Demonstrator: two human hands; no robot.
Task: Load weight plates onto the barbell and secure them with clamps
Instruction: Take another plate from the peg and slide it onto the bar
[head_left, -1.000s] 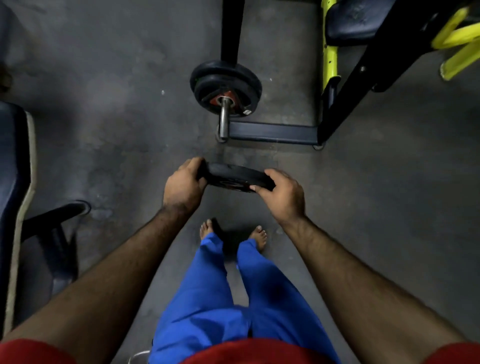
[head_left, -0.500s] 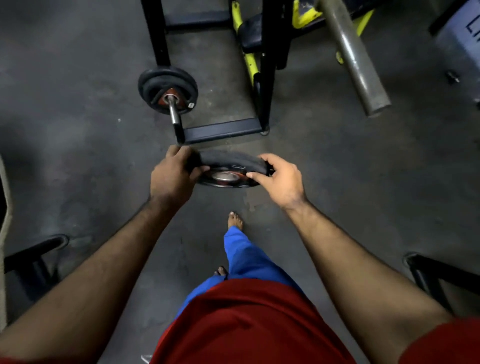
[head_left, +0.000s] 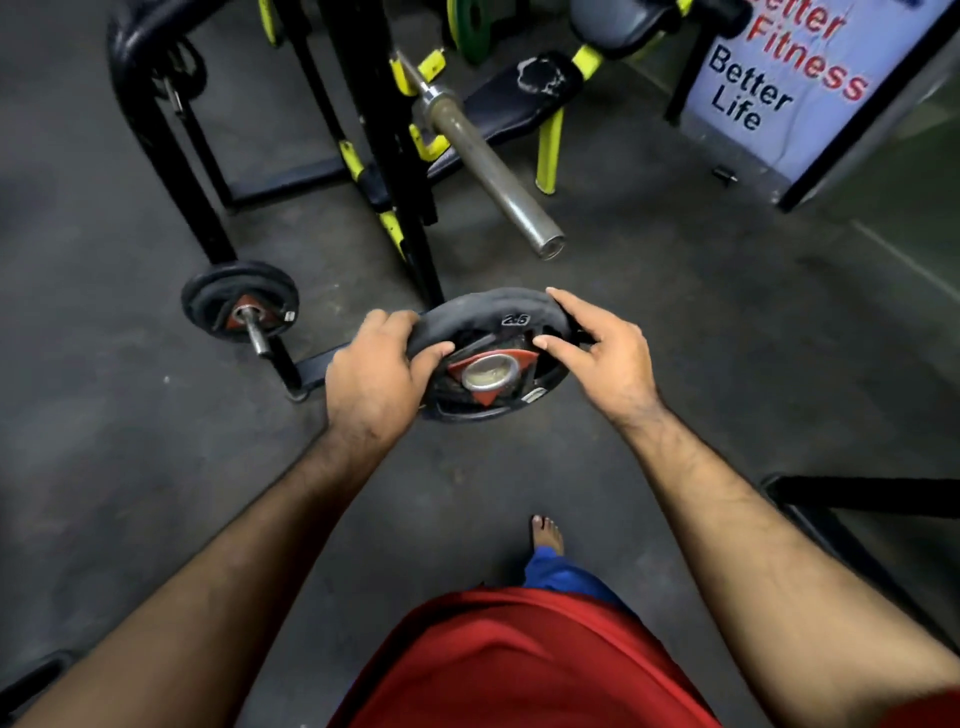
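A red shirt (head_left: 519, 670) fills the bottom of the view, loose and smooth, with short red sleeves just showing at the lower corners. Both forearms are bare from the sleeves down, with dark hair along them. The left hand (head_left: 371, 376) and right hand (head_left: 605, 358) wear no gloves, rings or watch. Below the shirt hem there is a strip of bright blue trouser leg (head_left: 563, 574), and past it one bare foot (head_left: 546, 535), no shoe or sock.

Weight plate (head_left: 493, 332) between both hands, barbell sleeve (head_left: 493, 171) just beyond.
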